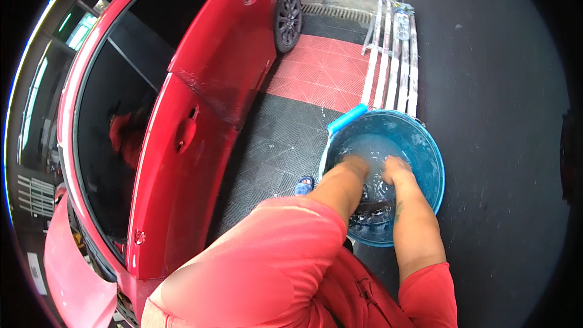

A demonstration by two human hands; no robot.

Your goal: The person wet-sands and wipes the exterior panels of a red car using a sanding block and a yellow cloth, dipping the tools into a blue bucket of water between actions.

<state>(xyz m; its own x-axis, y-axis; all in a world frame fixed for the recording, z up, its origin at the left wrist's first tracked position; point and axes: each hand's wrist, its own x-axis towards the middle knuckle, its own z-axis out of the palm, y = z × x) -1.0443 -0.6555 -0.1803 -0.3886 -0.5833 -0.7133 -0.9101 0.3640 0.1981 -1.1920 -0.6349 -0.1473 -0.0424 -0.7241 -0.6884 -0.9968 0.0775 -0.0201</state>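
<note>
Both my hands reach down into a round blue plastic bucket (432, 159) that holds cloudy water (375, 142). My left hand (356, 162) is partly under the surface on the near-left side of the water. Close to its right, my right hand (397, 165) also dips in, with the fingers bent downward. The water hides the fingertips, so whether either hand grips something cannot be seen. A bright blue tube-shaped piece (347, 119) sits at the bucket's upper left rim.
A red car (214, 114) stands along the left, its hood (77, 269) raised. A paint-marked slatted bench (386, 54) with a clear plastic bottle (403, 26) lies beyond the bucket. A dark wall (492, 146) runs along the right. Ribbed floor tiles (284, 139) lie between.
</note>
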